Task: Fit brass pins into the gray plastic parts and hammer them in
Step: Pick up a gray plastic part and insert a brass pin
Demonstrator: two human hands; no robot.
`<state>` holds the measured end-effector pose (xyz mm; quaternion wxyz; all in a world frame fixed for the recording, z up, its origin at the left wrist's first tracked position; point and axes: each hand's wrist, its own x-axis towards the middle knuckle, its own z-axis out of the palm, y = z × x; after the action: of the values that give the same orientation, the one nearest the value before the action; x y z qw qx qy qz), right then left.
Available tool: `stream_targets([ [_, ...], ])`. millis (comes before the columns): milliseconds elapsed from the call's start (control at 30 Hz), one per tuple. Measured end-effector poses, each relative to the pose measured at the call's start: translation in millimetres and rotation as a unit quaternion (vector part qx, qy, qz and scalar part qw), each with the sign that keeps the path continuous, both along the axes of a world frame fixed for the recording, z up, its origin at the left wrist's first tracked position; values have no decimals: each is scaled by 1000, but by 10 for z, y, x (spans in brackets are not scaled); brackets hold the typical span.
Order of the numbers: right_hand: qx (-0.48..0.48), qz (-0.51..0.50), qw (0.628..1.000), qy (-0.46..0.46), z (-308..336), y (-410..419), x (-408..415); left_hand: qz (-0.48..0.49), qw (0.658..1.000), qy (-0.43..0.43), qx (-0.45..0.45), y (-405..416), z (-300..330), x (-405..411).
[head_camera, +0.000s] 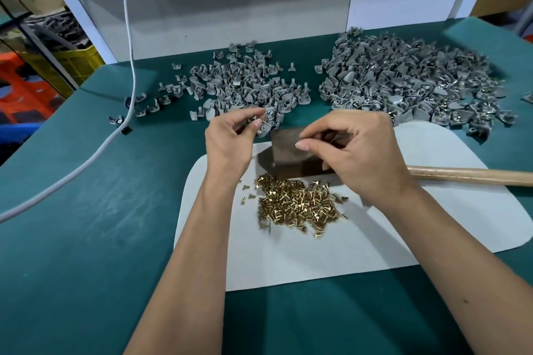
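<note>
My left hand [230, 138] holds a gray plastic part [264, 127] in its curled fingers, above the far edge of a white mat [375, 239]. My right hand [354, 153] hovers over a dark metal block [288, 153], thumb and forefinger pinched together; whatever they pinch is too small to make out. A heap of brass pins [297, 204] lies on the mat just in front of the block. A hammer's wooden handle [467, 175] runs off to the right from behind my right hand; its head is hidden.
Two heaps of gray plastic parts lie on the green table: a left heap [245, 83] and a bigger right heap [409, 81]. A white cable [127, 37] hangs down and trails across the table's left side. Crates [34, 78] stand beyond the left edge.
</note>
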<state>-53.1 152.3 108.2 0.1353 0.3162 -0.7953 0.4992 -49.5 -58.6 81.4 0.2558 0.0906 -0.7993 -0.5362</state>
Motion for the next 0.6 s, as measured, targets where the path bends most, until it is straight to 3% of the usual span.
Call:
stream_targets([
  [100,-53,10,995,-80,-43,-13,-14,17,1000,-1,-20,4,-10,-8],
  [333,-80,34,988,-127,-73,-24,-63,67,994,36,-74,-1,3,-1],
  [467,-101,34,986,-128,-76,-18,-84,-28,997,61,32,83,93,15],
  [600,-105,33,986,-126,-66,-16,-99,-152,977,63,138,212,161,75],
])
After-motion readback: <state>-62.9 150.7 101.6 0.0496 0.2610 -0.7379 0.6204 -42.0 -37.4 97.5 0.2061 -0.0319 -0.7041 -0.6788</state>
